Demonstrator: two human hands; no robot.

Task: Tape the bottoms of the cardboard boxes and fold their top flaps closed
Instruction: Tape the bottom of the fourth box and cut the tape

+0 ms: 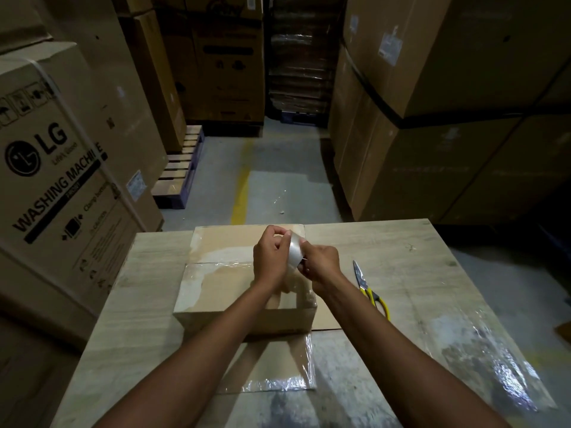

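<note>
From the head camera, both hands meet over the cardboard box (pixel 216 282) at the table's centre. The left hand (pixel 272 257) curls round a clear tape roll (pixel 295 251), and the right hand (pixel 319 262) pinches its rim from three o'clock. The roll looks light and slick, probably best held by its rim. The box seems stiff yet light, likely gripped at its side walls. Scissors (pixel 370 291) lie at three o'clock on the pale wooden table (pixel 401 242). Stacked cartons (pixel 55 180) wall the aisle, with a pallet (pixel 179 171) at eleven.

Left hand (pixel 272 257) and right hand (pixel 321 265) gripping a clear roll of tape (pixel 295 253) above a brown cardboard box (pixel 222 282).
Yellow-handled scissors (pixel 372 293) lie just right of the right hand on the pale wooden table (pixel 401 257).
</note>
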